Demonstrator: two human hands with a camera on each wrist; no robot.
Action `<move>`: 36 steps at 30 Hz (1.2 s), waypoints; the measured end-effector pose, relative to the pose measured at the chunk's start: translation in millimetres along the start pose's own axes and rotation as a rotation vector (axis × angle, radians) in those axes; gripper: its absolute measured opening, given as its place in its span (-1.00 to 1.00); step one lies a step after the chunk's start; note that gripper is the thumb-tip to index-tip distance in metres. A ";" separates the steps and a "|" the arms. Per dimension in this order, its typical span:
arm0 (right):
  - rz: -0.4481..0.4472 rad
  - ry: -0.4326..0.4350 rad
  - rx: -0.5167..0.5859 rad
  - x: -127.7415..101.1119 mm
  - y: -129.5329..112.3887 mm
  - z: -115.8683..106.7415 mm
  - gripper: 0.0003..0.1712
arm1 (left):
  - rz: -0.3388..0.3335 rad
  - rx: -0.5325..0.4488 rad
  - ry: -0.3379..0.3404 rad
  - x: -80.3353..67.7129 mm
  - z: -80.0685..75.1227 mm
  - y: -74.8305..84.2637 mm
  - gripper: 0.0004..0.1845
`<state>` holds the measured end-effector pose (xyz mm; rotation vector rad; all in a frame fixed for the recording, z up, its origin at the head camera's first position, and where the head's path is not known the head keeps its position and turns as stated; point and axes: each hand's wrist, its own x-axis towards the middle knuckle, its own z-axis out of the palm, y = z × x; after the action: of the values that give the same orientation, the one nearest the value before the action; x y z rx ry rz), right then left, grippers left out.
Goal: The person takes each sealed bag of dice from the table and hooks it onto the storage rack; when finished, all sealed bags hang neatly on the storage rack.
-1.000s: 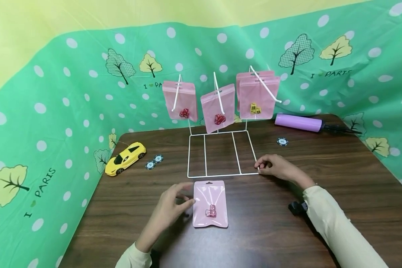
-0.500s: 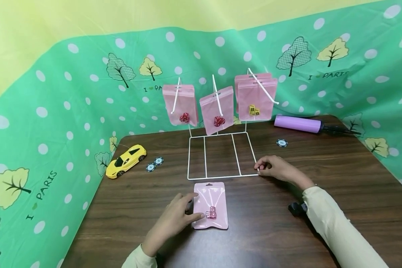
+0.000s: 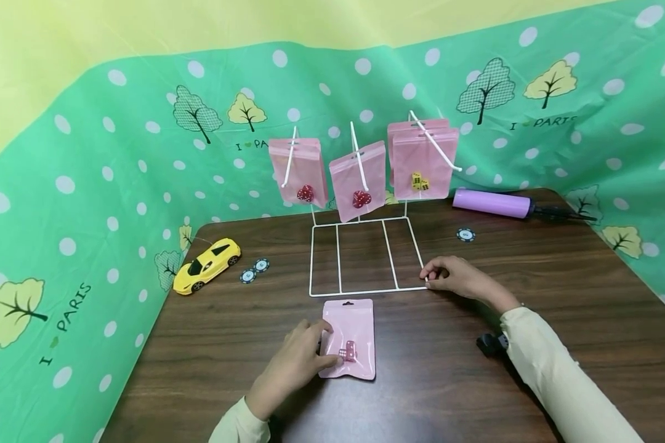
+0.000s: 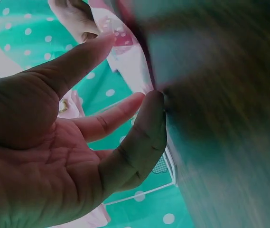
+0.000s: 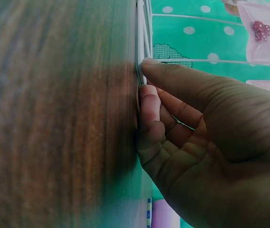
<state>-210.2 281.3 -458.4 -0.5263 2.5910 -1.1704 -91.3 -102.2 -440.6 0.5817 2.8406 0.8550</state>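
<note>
A pink zip bag with pink dice in it lies flat on the table, just in front of the white wire display rack. My left hand touches the bag's left side, the thumb on it beside the dice. In the left wrist view, a wide gap separates the thumb from the bent fingers at the bag's edge. My right hand pinches the front right corner of the rack's base between thumb and fingers. From the rack's hooks hang pink bags with red dice and with yellow dice.
At the left stands a yellow toy car, with two poker chips beside it. Another poker chip and a purple hand pump lie at the right. A green polka-dot cloth closes off the back and left.
My left hand has moved right, from beside the bag onto its left side. The bag has shifted and turned slightly. My right hand stays on the rack's corner.
</note>
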 end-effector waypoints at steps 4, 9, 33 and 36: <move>0.006 -0.004 0.002 0.1 0.0 -0.2 -0.84 | -0.037 -0.010 -0.016 0.8 -1.5 2.9 -0.47; 0.014 -0.005 -0.001 -0.8 -0.6 -0.8 -0.84 | -0.068 0.003 -0.029 2.3 -1.3 7.6 -0.38; 0.010 -0.006 0.011 -1.1 -1.0 1.1 -0.84 | 0.141 -0.030 -0.064 18.4 51.3 -63.0 -0.42; 0.001 -0.001 0.003 -0.2 -0.9 0.3 -0.84 | 0.138 -0.048 -0.094 16.4 40.8 -52.8 -0.50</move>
<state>-209.8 280.6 -457.9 -0.5242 2.5881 -1.1738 -114.7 -115.5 -503.8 0.7969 2.7137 0.8894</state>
